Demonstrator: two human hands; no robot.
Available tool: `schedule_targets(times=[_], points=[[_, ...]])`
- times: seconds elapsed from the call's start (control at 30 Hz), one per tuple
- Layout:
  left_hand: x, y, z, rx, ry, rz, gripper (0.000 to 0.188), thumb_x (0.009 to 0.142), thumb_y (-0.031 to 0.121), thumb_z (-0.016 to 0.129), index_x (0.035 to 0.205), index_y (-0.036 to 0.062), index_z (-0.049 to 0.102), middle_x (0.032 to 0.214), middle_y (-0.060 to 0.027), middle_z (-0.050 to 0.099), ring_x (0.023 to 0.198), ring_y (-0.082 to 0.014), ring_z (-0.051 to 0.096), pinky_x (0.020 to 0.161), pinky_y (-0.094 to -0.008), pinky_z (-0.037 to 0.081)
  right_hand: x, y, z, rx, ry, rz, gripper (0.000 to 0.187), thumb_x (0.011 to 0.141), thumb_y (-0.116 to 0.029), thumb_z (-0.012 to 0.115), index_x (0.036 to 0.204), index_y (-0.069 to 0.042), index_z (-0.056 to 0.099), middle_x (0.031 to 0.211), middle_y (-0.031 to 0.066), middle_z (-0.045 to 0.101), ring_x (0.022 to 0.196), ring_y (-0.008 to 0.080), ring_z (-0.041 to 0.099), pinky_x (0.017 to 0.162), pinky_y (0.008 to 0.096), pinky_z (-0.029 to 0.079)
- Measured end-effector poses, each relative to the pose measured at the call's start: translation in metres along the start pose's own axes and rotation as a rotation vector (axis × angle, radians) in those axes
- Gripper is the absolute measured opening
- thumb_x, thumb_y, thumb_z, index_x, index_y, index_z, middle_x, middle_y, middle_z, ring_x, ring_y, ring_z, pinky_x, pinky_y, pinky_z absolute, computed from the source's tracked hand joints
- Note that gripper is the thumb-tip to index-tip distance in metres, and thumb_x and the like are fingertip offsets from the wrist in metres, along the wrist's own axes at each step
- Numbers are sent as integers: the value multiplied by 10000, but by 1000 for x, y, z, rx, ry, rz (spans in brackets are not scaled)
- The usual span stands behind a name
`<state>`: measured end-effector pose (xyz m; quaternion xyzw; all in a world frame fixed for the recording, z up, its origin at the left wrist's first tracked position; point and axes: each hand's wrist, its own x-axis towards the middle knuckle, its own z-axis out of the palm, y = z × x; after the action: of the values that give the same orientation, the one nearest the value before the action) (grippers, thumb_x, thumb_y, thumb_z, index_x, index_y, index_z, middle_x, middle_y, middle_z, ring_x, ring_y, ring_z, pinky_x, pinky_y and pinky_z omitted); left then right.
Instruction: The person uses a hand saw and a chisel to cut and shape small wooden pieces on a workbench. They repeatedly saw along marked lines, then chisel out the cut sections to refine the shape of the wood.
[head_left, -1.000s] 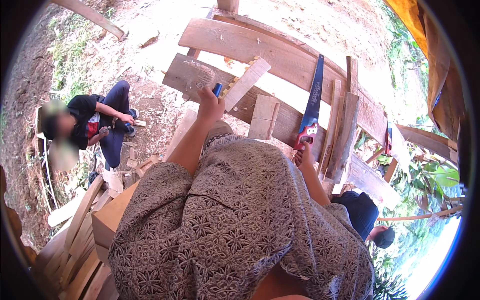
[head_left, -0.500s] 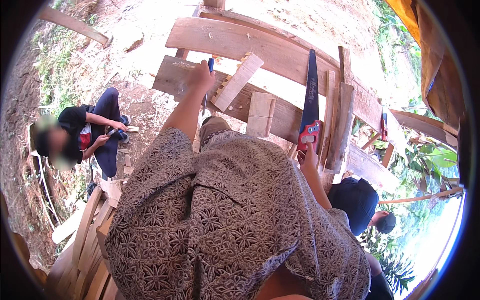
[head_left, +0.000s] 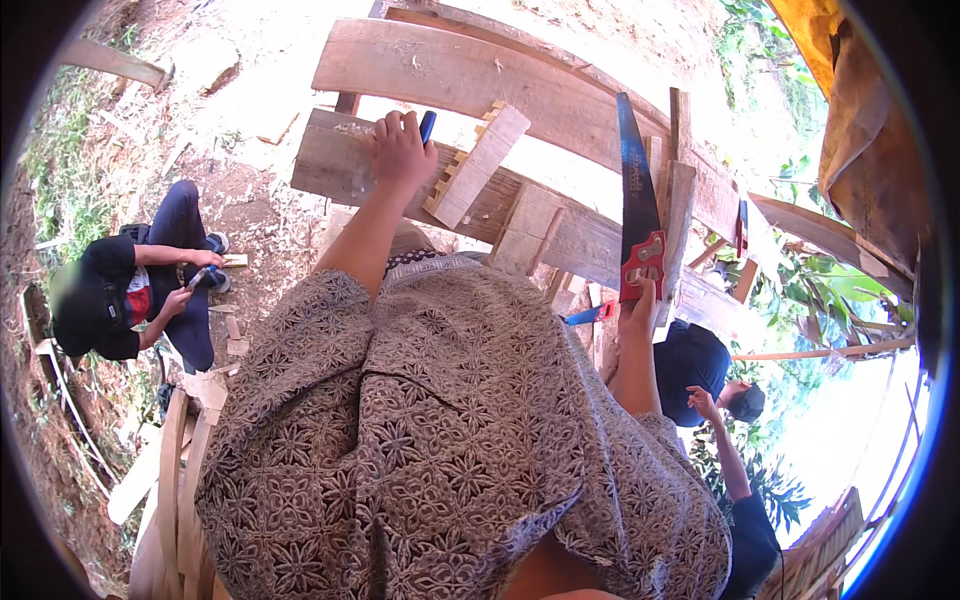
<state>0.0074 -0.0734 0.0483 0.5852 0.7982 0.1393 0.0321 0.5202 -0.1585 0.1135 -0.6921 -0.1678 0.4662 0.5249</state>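
Note:
My left hand (head_left: 398, 155) is over the left end of a rough bench plank (head_left: 325, 155), around a blue-handled tool (head_left: 428, 126) whose handle juts up beside the index finger; its blade is hidden. The fingers look loosely bent. Just right of it, a board with a notched edge (head_left: 480, 165) lies slanted across the planks. My right hand (head_left: 638, 305) grips the red handle of a hand saw (head_left: 637, 190), its dark blade pointing away from me. A wooden block (head_left: 530, 225) sits on the bench between my hands.
Another red and blue tool (head_left: 590, 315) shows below the bench, left of the saw. Upright boards (head_left: 678, 205) stand beside the blade. One person (head_left: 110, 300) sits at left holding something; another (head_left: 690, 370) is at right. Curved timber (head_left: 175, 480) lies lower left.
The saw and my right hand have shifted slightly right, baring the red and blue tool below. My left fingers have loosened. A person's raised arm now shows at lower right.

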Motion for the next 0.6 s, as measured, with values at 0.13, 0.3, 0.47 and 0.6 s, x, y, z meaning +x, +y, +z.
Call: schedule_targets(times=[0.13,0.3,0.47,0.6], points=[[-2,-1,-1,-46,17,-5,673,849,365,721,1413,84,485,1376,-157,489,1279,-370,460,1019,-542,450,-4,-31,11,70,-87,-22,132,891,-42,568,1015,-38,613,902,74,671,845,194,668,808,335,563],[-6,9,-10,-43,78,-18,786,851,377,734,1501,79,406,1471,-202,422,1313,-408,439,1052,-582,383,3,-43,1,28,-120,35,100,924,-109,555,987,-39,591,854,89,649,838,234,656,862,392,551],[-54,77,-17,-279,104,318,944,806,411,801,1556,107,316,1497,-258,365,1304,-445,452,1036,-587,400,35,-40,-23,27,-209,119,187,957,-154,541,1057,-7,599,930,122,668,898,257,679,810,403,565],[-126,171,-5,-390,-213,331,1042,733,429,853,1577,168,301,1529,-275,310,1290,-470,469,999,-587,435,62,-43,-40,122,-217,167,178,945,-130,549,1080,-21,588,952,112,663,890,241,668,809,394,558]])
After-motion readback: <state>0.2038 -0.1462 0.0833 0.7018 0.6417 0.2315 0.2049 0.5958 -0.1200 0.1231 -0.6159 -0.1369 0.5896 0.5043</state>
